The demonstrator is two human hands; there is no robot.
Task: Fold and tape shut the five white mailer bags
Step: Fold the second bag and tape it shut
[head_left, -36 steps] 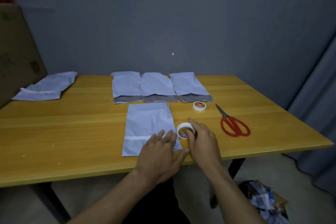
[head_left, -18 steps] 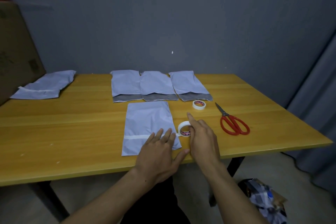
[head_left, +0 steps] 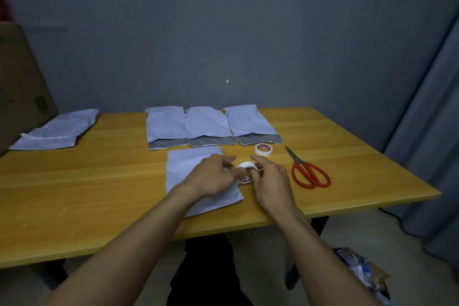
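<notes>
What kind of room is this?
Probably a small packing workspace: white plastic mailer bags lie on a yellow wooden table, beside white tape rolls and red-handled scissors.

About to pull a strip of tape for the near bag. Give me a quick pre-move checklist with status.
1. Tape roll gripped by right hand: ok.
2. Left hand has the tape's free end: cannot tell.
3. Near bag flat on table, no grey flap showing: ok.
4. Scissors lying free beside the right hand: ok.
5. Three back bags closed: not ok, grey flaps open.
</notes>
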